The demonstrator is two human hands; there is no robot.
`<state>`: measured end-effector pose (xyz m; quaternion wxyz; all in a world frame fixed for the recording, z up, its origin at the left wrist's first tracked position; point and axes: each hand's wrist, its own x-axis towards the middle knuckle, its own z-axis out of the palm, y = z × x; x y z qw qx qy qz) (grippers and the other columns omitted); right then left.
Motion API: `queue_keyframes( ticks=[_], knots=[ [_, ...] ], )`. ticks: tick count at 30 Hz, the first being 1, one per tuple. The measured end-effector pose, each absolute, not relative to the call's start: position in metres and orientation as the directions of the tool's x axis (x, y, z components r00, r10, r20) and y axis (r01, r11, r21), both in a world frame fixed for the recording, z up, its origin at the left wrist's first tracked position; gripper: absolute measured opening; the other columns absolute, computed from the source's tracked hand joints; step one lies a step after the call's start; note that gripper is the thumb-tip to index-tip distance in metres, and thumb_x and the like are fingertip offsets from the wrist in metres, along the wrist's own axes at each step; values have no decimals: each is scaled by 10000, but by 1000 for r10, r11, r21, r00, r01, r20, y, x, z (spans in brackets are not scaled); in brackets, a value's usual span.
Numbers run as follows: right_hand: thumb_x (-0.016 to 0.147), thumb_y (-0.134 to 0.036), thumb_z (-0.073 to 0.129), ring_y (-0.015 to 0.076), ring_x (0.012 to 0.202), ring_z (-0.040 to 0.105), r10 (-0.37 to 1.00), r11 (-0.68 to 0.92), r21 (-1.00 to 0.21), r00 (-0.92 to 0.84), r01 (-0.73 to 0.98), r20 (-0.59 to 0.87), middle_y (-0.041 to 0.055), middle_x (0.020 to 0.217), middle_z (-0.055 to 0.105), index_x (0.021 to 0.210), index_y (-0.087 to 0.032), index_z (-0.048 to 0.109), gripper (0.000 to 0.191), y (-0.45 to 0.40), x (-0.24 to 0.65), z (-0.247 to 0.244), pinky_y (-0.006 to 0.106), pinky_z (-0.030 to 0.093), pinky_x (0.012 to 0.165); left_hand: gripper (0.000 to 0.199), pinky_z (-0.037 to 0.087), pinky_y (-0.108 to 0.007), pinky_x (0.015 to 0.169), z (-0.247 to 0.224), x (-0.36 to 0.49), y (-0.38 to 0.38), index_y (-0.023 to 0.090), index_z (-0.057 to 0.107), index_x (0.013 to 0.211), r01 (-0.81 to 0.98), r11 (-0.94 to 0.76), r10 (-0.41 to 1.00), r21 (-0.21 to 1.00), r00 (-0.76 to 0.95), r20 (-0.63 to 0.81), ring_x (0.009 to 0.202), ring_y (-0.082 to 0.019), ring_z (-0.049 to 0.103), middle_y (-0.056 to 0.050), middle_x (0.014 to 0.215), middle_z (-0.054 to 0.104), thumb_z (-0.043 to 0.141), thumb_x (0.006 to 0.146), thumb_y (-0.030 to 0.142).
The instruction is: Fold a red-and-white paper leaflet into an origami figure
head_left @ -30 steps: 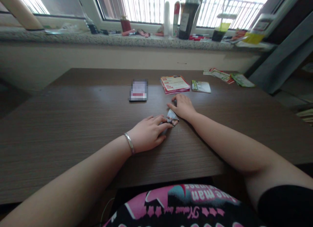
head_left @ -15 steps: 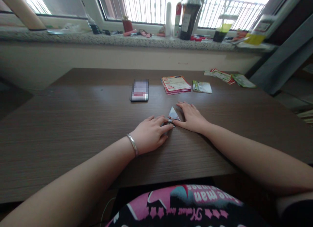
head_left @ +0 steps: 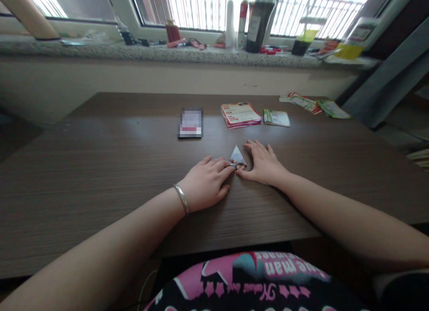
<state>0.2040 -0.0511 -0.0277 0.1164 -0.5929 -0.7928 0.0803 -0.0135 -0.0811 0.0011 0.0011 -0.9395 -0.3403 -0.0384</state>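
Note:
A small folded piece of paper [head_left: 237, 155], pale with a pointed top and a printed lower edge, lies on the table between my hands. My left hand [head_left: 208, 182], with a silver bangle at its wrist, lies on the table with fingers stretched out; its fingertips press the paper's lower left side. My right hand [head_left: 263, 163] is open at the paper's right, thumb tip at the lower edge and the other fingers spread on the table. Part of the paper is hidden under the left fingertips.
Beyond the hands on the brown table [head_left: 117, 168] are a blurred-out phone [head_left: 191, 123], a stack of printed sheets [head_left: 240, 114], a smaller green-and-white stack [head_left: 276, 118] and loose packets [head_left: 303, 102]. Bottles line the stone windowsill [head_left: 201, 56].
My right thumb has slid down and left along the paper's lower edge, showing more of its printed part. The left hand has barely moved.

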Motion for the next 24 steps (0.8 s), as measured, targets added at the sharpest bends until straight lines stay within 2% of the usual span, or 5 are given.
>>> queue_keyframes(
  ticks=[5,9,14,18,24],
  knots=[
    [683,-631,601,366,1424,229,953,303,-267,-285,915,104,160,1518,338,1396,-133,385,896,-52,204,-27,621,136,1135,537,299,-484,1116,-3,-11,-80,149,407,1412,645,-764,643,-1,761,84,1260,-265,464,-122,1307,536,465,918,350],
    [678,-610,624,370,1418,244,930,368,-287,-346,884,127,155,1509,357,1413,-140,362,911,-56,204,-26,613,149,1139,483,335,-461,1092,-5,-9,-76,139,479,1356,639,-769,633,-26,766,108,1160,-262,525,-123,1201,569,461,915,335],
    [696,-519,661,322,1340,396,856,516,-331,-466,790,223,159,1403,480,1387,-145,385,833,-59,208,-25,515,265,1135,343,350,-433,1087,-4,-8,-71,160,590,1219,632,-771,618,-74,771,153,1026,-224,586,-92,1061,607,461,908,225],
    [686,-462,700,301,1230,500,820,571,-384,-493,725,289,142,1320,537,1314,-183,446,733,-58,209,-26,493,368,1067,248,379,-457,1061,-1,-10,-70,153,654,1044,645,-757,623,-106,761,180,974,-226,613,-93,1005,633,456,935,254],
    [731,-398,698,266,1228,483,753,658,-397,-573,640,324,125,1304,534,1164,-204,558,495,-57,207,-24,448,389,1047,338,384,-464,1074,-1,-15,-66,132,575,1208,642,-763,618,-73,758,211,1307,-294,442,-116,1377,523,503,932,313]
  ],
)
